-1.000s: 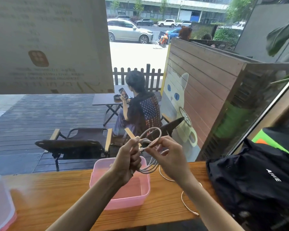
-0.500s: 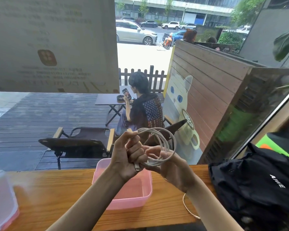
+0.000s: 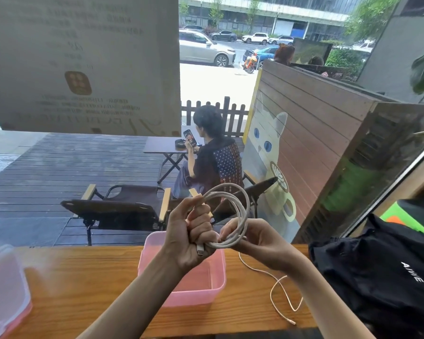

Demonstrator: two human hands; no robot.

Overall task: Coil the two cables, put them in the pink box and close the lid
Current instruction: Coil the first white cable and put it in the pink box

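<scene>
A white cable (image 3: 240, 211) is wound into a round coil held up above the pink box (image 3: 181, 289). My left hand (image 3: 191, 236) is clenched around the coil's left side, with a plug end sticking out under the fist. My right hand (image 3: 257, 243) pinches the coil's lower right part. A second, thinner white cable (image 3: 279, 287) lies loose on the wooden table (image 3: 83, 285) to the right of the box, running under my right wrist. The box is open and looks empty. Its translucent lid (image 3: 3, 289) lies at the table's left edge.
A black bag (image 3: 382, 277) fills the table's right end, close to the loose cable. Behind the table is a window onto a deck with folding chairs (image 3: 118, 209) and a seated person (image 3: 211, 157).
The coil has been wound larger and rounder, with more loops. The loose cable on the table is now more exposed. My view has shifted slightly.
</scene>
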